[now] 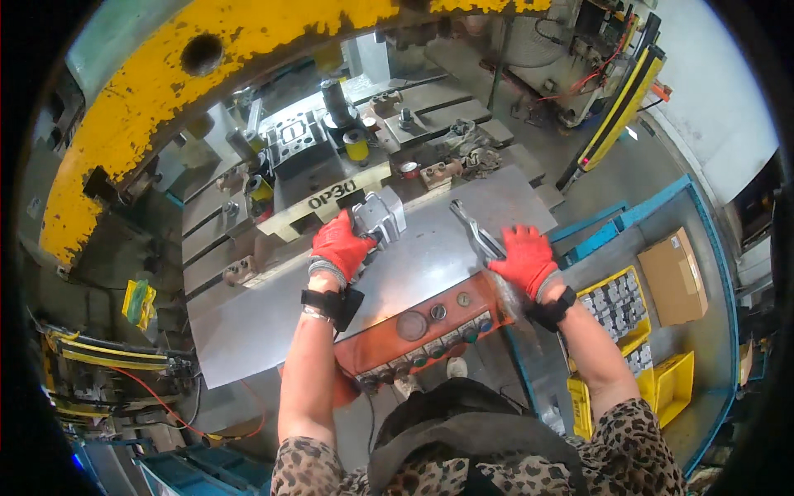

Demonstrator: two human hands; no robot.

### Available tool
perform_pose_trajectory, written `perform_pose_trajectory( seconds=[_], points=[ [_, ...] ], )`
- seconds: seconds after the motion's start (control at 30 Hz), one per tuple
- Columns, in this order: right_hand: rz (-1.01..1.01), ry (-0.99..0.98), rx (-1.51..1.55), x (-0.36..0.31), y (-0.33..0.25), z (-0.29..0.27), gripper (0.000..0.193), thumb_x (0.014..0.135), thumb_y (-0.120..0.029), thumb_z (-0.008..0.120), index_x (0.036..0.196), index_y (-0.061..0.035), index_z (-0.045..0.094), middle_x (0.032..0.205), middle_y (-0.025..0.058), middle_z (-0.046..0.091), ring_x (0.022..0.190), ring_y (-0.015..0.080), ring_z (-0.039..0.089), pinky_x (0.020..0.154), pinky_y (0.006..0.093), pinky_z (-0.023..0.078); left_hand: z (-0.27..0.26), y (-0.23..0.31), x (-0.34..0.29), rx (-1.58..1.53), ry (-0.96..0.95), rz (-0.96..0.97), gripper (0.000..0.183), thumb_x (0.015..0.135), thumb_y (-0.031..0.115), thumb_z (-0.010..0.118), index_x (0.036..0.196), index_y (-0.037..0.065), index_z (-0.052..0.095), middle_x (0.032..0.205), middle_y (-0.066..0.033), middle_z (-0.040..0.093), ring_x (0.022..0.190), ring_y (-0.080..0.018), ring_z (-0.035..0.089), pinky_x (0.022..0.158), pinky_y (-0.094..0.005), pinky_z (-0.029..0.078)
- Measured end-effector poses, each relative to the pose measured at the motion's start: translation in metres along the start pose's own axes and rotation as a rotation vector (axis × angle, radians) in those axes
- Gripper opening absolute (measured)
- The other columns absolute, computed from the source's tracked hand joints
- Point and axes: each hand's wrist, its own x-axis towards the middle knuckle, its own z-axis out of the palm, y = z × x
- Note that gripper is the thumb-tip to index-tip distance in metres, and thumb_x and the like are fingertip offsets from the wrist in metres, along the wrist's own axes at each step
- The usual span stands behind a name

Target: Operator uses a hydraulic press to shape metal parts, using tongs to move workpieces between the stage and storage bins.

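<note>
My left hand (339, 248), in a red knit glove, closes on a grey metal bracket (379, 219) with raised sides. It holds the bracket just above the front of the die block, over a smooth metal plate (248, 318). On the plate's right side, metal tongs (471, 225) point away from me, jaws toward the die. My right hand (527, 258), also red-gloved, is at their handles, thumb along the near side; its palm and part of the grip are hidden.
Ahead stands a press die (296, 140) with posts and yellow collars, under a chipped yellow press frame (141, 107). An orange control panel (413, 335) sits nearest me. At right are yellow bins (674, 387) of metal parts, a cardboard box (674, 277) and blue rails (637, 219).
</note>
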Motion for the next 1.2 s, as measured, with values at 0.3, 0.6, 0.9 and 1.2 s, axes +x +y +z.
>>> perform_pose_trajectory(
  seconds=[0.3,0.6,0.9,1.2],
  points=[
    [0.021,0.030,-0.148,-0.001,0.012,0.046,0.029,0.081,-0.031,0.066,0.100,-0.0089,0.063,0.098,0.0135,0.066,0.093,0.0329,0.064,0.075,0.0465,0.050,-0.003,0.020,-0.036,0.133,0.359,0.070,0.085,0.075,0.035,0.079,0.144,0.002,0.043,0.130,-0.0213,0.058,0.123,-0.0372,0.053,0.103,-0.0442,0.044],
    [0.046,-0.384,1.118,-0.044,0.000,-0.040,0.029,0.090,-0.023,0.067,0.113,-0.0048,0.064,0.083,0.0022,0.062,0.067,0.0114,0.060,0.059,0.0291,0.049,-0.009,-0.042,-0.187,-0.428,0.559,0.067,0.065,0.087,-0.005,0.065,0.147,-0.002,0.040,0.145,-0.0164,0.049,0.134,-0.0250,0.047,0.111,-0.0374,0.040],
    [-0.032,-0.368,1.242,-0.024,-0.063,-0.069,0.044,0.090,-0.017,0.067,0.131,-0.0072,0.055,0.085,-0.0006,0.057,0.064,0.0094,0.056,0.054,0.0263,0.046,-0.030,-0.060,-0.264,-0.946,0.633,-0.084,0.061,0.090,-0.006,0.061,0.147,-0.001,0.040,0.147,-0.0175,0.048,0.133,-0.0255,0.047,0.107,-0.0375,0.044],
    [-0.139,-0.248,1.032,-0.018,-0.077,-0.060,0.050,0.091,-0.017,0.062,0.139,-0.0078,0.051,0.083,0.0014,0.059,0.062,0.0107,0.057,0.051,0.0267,0.046,-0.073,-0.097,-0.292,-0.976,0.742,-0.212,0.057,0.093,-0.002,0.060,0.147,0.001,0.042,0.144,-0.0133,0.052,0.127,-0.0208,0.051,0.103,-0.0325,0.045]
  ],
)
